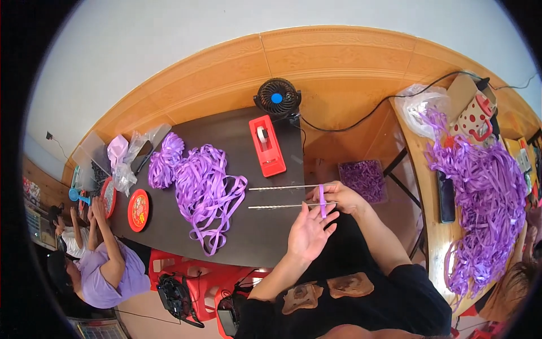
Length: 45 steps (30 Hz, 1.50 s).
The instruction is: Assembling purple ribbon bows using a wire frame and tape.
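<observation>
Holding two metal rods (pixel 282 187) in the right hand (pixel 348 199), right of frame centre, with purple ribbon (pixel 322 198) across both and left hand (pixel 307 236) spread just below. Risking, probably, a slack or slipped ribbon, if tilting the rods or letting them come together.

1. The one view looks down from the wearer's head, with the black shirt (pixel 395 299) closest, along the lower edge.
2. It faces out across the dark table (pixel 254 243) toward the wood panelling (pixel 339 51) and pale wall (pixel 226 14) beyond.
3. The metal rods (pixel 282 187) sit near mid-frame, at close range.
4. Its wide fisheye spans from a seated person (pixel 121 271) at left to a wooden table (pixel 436 248) at right, bowing the panelling.
</observation>
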Available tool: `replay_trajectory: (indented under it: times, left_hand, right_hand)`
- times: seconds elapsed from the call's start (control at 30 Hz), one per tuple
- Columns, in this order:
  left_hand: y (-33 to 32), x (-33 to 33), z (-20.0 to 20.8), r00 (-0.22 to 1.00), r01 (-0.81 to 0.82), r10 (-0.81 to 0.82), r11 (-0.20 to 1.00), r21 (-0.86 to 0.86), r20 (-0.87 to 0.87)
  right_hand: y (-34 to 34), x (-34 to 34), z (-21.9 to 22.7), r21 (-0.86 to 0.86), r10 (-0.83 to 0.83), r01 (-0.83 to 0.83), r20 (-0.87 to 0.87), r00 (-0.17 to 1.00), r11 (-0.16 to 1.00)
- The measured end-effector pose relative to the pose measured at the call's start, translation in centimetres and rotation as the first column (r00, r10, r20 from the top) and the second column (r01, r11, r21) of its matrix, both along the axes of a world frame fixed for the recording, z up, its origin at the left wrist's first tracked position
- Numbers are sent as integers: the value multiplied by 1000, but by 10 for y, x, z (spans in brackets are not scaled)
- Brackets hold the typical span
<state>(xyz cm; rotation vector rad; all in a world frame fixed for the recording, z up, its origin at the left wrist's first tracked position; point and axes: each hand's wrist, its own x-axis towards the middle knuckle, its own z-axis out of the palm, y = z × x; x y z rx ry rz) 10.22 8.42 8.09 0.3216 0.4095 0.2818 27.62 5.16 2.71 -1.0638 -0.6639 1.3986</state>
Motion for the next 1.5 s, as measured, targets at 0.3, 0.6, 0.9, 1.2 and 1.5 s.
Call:
replay_trajectory:
  times: [0.3, 0.6, 0.9, 1.2, 1.5]
  left_hand:
    - [0, 0, -1, 1000, 1, -1, 1000, -27, 3]
    - [0, 0, -1, 1000, 2, -2, 1000, -31, 23]
    - [0, 1, 0, 1000, -2, 2, 1000, -5, 16]
    - [-1, 2, -2, 1000, -15, 15, 1000, 9, 18]
    - [-1, 1, -6, 1000, -14, 14, 1000, -19, 27]
  right_hand:
    - [11, -5, -17, 250, 97, -42, -215, 972, 967]
    - [-6, -13, 1, 51, -171, 209, -405, 898, 977]
    - [-13, -21, 20, 104, -155, 267, -597, 787, 958]
    - [-1, -13, 7, 49, -114, 141, -365, 924, 989]
    - [-19, -19, -32, 296, 9, 190, -561, 828, 936]
